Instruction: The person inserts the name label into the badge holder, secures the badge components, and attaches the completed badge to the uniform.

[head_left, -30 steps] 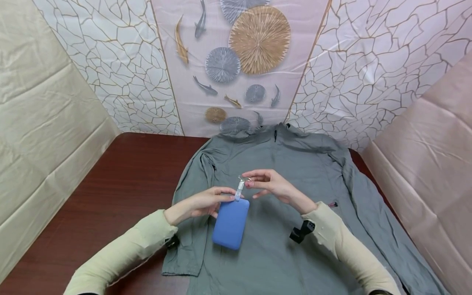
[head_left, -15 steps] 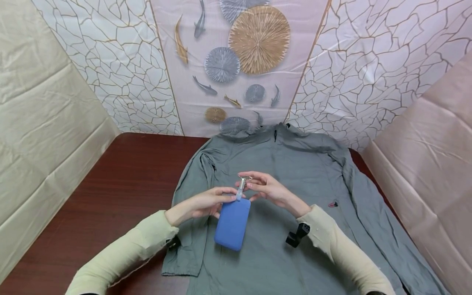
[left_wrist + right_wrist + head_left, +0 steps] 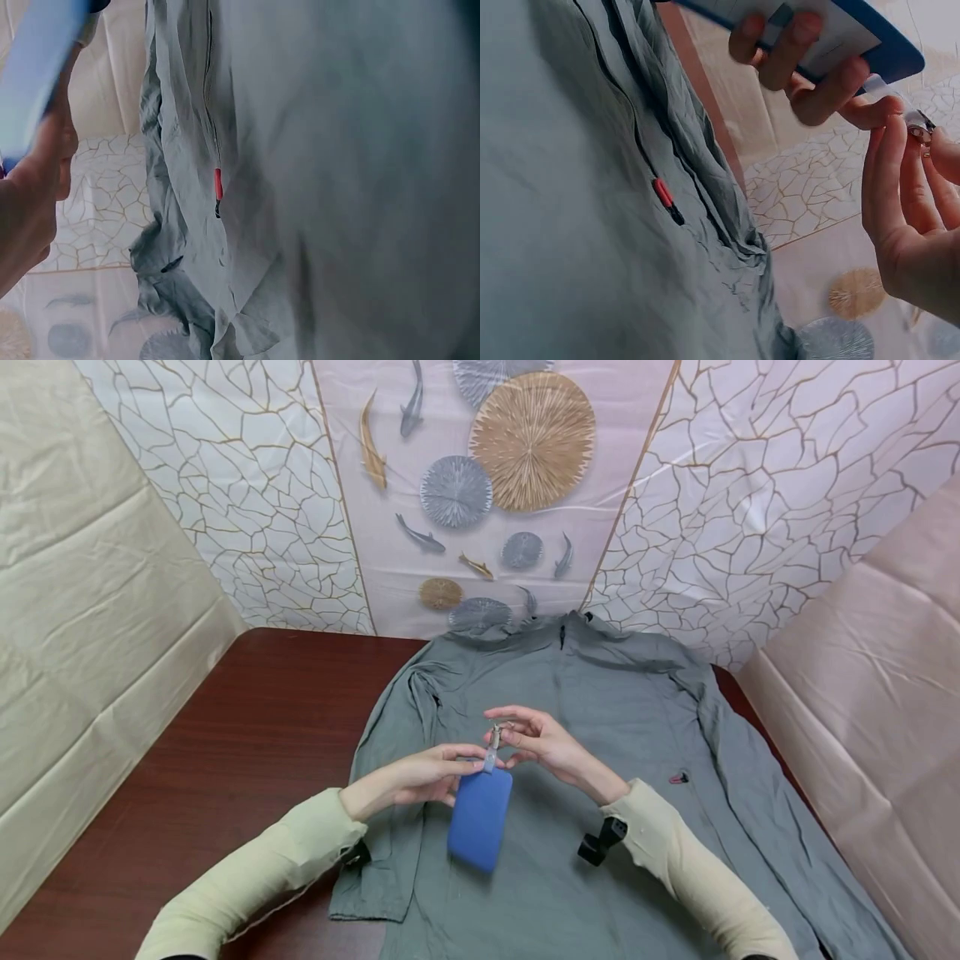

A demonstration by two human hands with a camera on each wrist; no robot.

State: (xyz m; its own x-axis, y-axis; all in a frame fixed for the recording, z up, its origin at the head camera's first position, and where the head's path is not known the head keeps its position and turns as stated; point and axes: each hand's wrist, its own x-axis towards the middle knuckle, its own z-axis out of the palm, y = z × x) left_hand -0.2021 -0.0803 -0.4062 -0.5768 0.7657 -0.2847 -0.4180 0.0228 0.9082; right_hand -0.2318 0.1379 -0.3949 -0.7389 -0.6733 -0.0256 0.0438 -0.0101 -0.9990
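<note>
A blue badge holder (image 3: 480,822) hangs tilted over the grey jacket (image 3: 600,693). My left hand (image 3: 431,777) holds it near its top edge, thumb in front and fingers behind against its white printed side (image 3: 832,30), which shows in the right wrist view. From the holder's top a clear strap (image 3: 491,762) leads up to a metal clip (image 3: 495,737). My right hand (image 3: 551,743) pinches this clip between thumb and fingers. Only a blurred part of the holder (image 3: 37,67) appears in the left wrist view.
The jacket lies spread across the dark red-brown table (image 3: 285,710), with its collar towards the back wall. A red zipper pull (image 3: 678,777) shows on its chest. Patterned cloth (image 3: 262,485) and pale side panels enclose the table.
The badge holder and my left hand have shifted slightly right. My right hand has moved a little left, its fingers closing in around the clip.
</note>
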